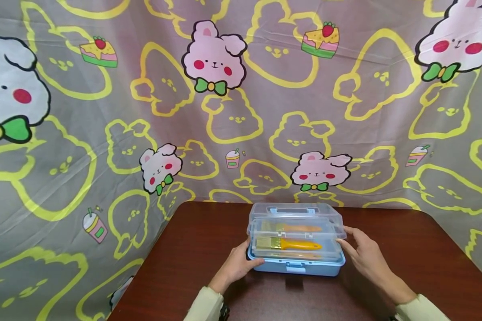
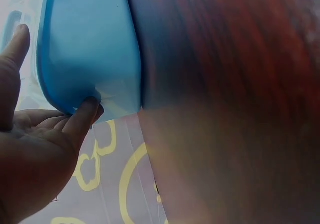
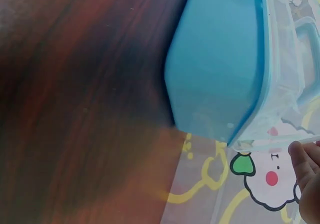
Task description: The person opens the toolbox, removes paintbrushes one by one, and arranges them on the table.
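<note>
— Cartoon-rabbit cloth hangs behind a dark red-brown tabletop. What sits on it?

— A blue storage box with a clear lid, near the middle of the tabletop, toward the far edge. The head view shows yellow-handled brushes lying inside, under the lid; neither wrist view shows them.

— And the hands?

— From the head view, the left hand rests against the box's left end, and the right hand is at its right end, up by the lid's edge.

— Are the fingers closed around it?

— The left wrist view shows them fairly straight, a fingertip pressing the blue corner, thumb extended, nothing curled round. The right wrist view catches only a fingertip just beside the lid's rim; the head view shows those fingers relaxed, touching the lid.
</note>
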